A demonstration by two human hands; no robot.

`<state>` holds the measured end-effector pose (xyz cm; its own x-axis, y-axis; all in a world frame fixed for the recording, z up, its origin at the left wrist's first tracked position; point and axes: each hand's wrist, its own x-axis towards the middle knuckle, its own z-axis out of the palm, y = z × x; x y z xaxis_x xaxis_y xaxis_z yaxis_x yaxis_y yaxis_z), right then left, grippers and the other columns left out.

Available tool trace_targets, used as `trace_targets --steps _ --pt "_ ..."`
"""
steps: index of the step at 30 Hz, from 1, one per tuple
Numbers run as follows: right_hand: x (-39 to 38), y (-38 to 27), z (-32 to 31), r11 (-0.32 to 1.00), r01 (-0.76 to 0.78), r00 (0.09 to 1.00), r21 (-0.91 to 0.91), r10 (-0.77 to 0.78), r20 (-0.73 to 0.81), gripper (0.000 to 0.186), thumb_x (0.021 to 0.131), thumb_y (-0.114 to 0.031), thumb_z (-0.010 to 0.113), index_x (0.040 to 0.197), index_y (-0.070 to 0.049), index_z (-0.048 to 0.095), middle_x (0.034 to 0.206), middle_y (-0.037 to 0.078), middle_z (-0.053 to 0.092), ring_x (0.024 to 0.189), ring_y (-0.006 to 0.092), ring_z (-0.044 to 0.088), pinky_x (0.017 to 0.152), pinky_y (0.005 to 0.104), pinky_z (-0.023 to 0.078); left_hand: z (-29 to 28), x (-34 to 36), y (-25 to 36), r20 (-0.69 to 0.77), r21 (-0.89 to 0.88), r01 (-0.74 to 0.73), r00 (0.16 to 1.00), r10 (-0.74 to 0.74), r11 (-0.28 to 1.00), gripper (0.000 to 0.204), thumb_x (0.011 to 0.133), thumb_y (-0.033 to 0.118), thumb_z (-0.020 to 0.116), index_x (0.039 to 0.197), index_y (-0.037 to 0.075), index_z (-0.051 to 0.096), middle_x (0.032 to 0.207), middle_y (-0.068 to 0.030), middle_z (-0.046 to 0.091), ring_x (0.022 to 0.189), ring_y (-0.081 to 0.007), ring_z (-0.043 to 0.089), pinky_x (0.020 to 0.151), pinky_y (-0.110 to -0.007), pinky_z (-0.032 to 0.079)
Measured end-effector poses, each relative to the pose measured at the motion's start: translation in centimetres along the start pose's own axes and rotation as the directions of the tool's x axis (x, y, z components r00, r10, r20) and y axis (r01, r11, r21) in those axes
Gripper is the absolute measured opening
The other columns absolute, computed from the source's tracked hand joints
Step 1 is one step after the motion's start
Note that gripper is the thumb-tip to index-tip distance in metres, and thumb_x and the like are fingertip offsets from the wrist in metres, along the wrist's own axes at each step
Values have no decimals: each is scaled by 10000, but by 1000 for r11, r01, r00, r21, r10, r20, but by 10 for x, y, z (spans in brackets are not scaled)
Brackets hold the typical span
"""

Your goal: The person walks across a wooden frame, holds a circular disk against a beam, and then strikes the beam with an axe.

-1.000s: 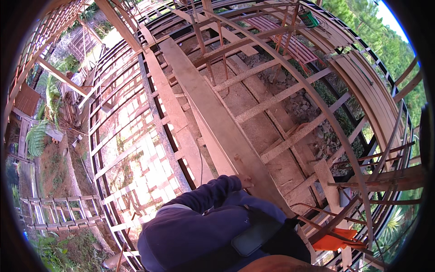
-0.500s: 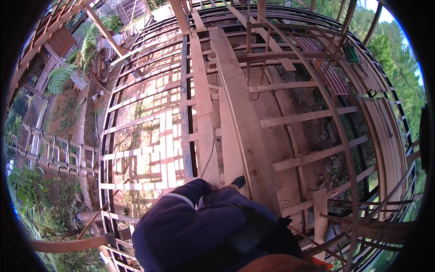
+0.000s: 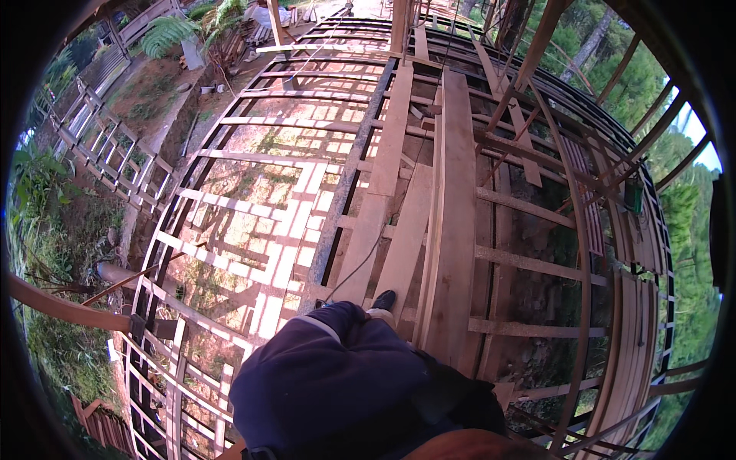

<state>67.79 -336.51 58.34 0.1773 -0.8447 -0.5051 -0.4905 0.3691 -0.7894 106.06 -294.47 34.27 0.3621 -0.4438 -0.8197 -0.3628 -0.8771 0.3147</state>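
Observation:
Neither of my hands shows; my dark blue clothing (image 3: 330,383) with a pale stripe fills the lower middle and hides whatever lies beneath it. One dark shoe (image 3: 385,300) rests on a plank (image 3: 406,238) laid lengthwise over the frame. A thin dark cord (image 3: 360,264) runs along the planks and disappears at my clothing. Just right of my foot lies a long, thick wooden board (image 3: 455,199). At the lower left edge of my clothing sits a small brownish patch that I cannot make out.
Open joists (image 3: 529,263) cross on the right, with gaps down to the ground. On the left, a sunlit lattice of beams (image 3: 222,198) also has gaps. Stacked boards (image 3: 632,353) lie far right. A curved rail (image 3: 69,307) juts in at left, and slanted posts (image 3: 544,46) stand at upper right.
My view has turned leftward, so the boards and frame appear shifted to the right. More of the shoe shows, and more of the left-hand lattice has come into view.

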Motion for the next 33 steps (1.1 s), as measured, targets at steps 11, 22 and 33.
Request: trace_targets --steps 11,22,33 --pt "0 -14 72 976 -134 991 174 128 44 482 882 -409 592 1177 -28 597 1132 172 668 1016 332 653 881 462 533 -72 47 -37 17 153 -26 1000 24 988 525 951 523 481 1251 137 672 1277 -157 644 1192 -341 598 1034 -457 444" --pt "-44 101 87 679 -406 912 612 337 232 481 902 -426 567 1172 -30 600 1122 166 670 1004 327 655 869 464 537 -199 55 -57 56 292 -96 995 83 952 550 909 512 497 1159 70 708 1218 -199 666 1196 -351 596 1022 -470 455" --pt "-52 245 82 367 -550 835 750 260 485 495 938 -454 509 1197 -41 594 1115 157 670 993 315 656 864 461 540 -212 51 26 -234 213 -261 922 308 942 466 899 381 521 1164 32 679 1174 -209 683 1107 -361 644 969 -459 501"
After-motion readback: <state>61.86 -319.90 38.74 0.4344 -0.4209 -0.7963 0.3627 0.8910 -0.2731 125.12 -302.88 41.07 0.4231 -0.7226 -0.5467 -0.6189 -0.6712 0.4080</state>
